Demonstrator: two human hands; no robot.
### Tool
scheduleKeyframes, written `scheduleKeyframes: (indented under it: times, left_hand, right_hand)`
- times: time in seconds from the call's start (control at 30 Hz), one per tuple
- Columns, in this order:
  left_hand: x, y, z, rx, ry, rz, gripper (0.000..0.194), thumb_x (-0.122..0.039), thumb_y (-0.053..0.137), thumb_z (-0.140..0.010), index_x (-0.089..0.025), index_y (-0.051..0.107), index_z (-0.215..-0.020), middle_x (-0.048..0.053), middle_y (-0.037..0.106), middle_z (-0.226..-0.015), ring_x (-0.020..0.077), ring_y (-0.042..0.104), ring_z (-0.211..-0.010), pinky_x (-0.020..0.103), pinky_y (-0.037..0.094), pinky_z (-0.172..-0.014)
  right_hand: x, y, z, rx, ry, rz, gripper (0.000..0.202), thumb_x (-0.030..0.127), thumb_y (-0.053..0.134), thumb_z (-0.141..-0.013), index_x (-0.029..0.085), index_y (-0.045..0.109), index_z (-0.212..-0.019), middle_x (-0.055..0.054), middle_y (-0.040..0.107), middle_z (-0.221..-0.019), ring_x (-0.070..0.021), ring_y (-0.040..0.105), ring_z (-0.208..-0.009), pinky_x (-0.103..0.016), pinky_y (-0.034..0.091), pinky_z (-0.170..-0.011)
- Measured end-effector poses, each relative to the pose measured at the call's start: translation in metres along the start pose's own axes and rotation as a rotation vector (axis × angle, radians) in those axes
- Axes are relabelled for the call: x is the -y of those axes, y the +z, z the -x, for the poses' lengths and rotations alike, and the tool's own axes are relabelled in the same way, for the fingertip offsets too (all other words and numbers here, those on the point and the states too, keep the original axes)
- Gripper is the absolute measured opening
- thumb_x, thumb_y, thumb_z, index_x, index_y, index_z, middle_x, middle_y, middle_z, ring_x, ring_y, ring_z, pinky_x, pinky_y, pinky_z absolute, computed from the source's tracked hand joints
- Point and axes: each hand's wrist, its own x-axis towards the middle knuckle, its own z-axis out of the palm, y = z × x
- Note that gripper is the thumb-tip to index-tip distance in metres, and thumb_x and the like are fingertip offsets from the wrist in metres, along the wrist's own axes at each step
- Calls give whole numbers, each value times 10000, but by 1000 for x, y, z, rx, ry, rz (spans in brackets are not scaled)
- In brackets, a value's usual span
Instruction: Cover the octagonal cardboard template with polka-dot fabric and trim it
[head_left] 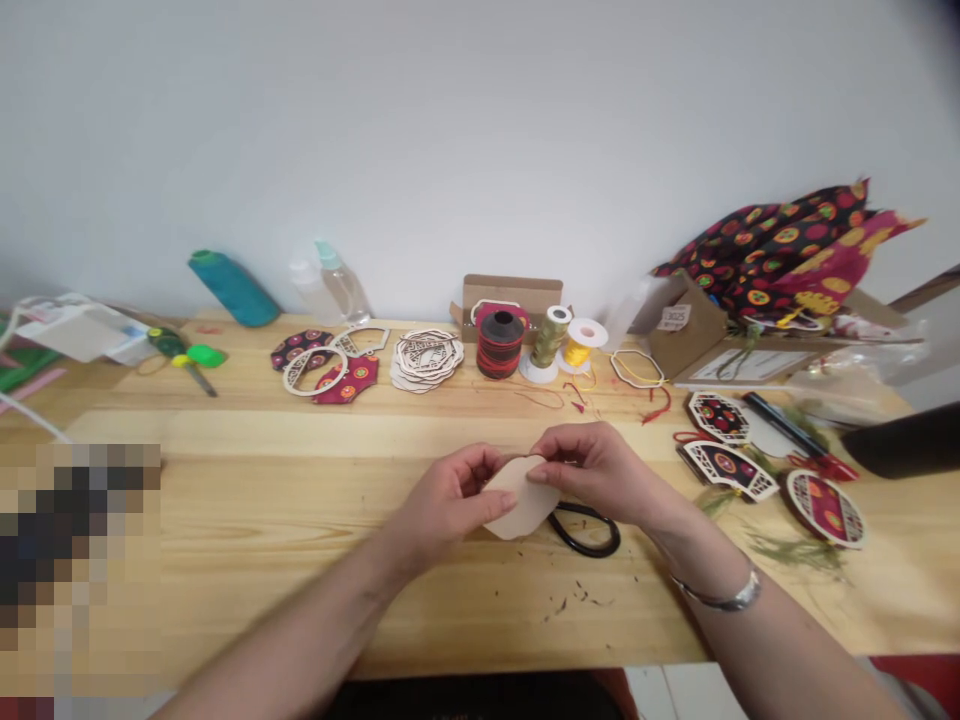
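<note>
Between both hands I hold a pale, flat wooden piece [517,508] with a rounded outline, just above the table. My left hand [466,492] pinches its left side, thumb on the near face and fingers behind. At its upper right edge my right hand [581,465] is closed with thumb and fingertips. What lies behind the piece is hidden from me. Partly covered by the piece and the right hand, a black scissors handle [589,535] lies on the table. Small dark scraps [570,603] are scattered nearby.
Beyond my hands stand a red-and-black thread spool [500,345], a yellow spool [583,345] and a stack of cut wooden frames [427,358]. Finished-looking ornaments [727,470] lie right, by a cardboard box [697,335] of patterned fabric [772,255]. A teal thread cone [234,290] leans back left.
</note>
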Motion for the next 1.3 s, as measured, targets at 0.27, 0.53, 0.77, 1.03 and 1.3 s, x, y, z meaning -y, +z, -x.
scheduleKeyframes:
  times: [0.27,0.53,0.77,1.03,1.3]
  left_hand:
    - [0,5,0,73,-100,-176,253,-170,659,-736,-176,568,-973,-38,591,-798,110,545,-701,228,414,-616]
    - [1,0,1,166,-33,-314,197,-228,583,-823,-176,694,-977,21,697,-901,162,595,-817,292,438,-757]
    - [2,-2,-1,-26,46,-138,309,-281,646,-817,-191,669,-1112,49,725,-1059,207,638,-967,336,473,-872]
    - [9,-1,-3,-68,151,37,345,-233,660,-818,-188,651,-1160,96,693,-1160,242,628,-1038,381,479,-917]
    - [11,1,-3,-84,124,80,363,-202,703,-783,-194,640,-1140,82,690,-1142,225,617,-1038,337,486,-895]
  right_hand:
    - [8,3,7,8,-89,209,131,204,639,-792,146,628,-675,31,524,-609,-90,444,-579,-219,346,-544]
    - [8,5,9,-13,-155,232,120,199,633,-812,155,646,-701,23,550,-627,-97,470,-592,-231,373,-556]
    - [-9,-1,0,-144,-66,-176,560,323,836,-596,174,639,-1098,-79,647,-1016,-148,587,-772,-306,512,-701]
    - [-11,11,-3,-117,40,-341,365,430,807,-619,150,664,-804,1,616,-741,-97,509,-603,-255,439,-578]
    - [-13,14,-2,-197,74,-305,345,456,771,-644,150,617,-683,23,557,-605,-84,435,-531,-230,360,-497]
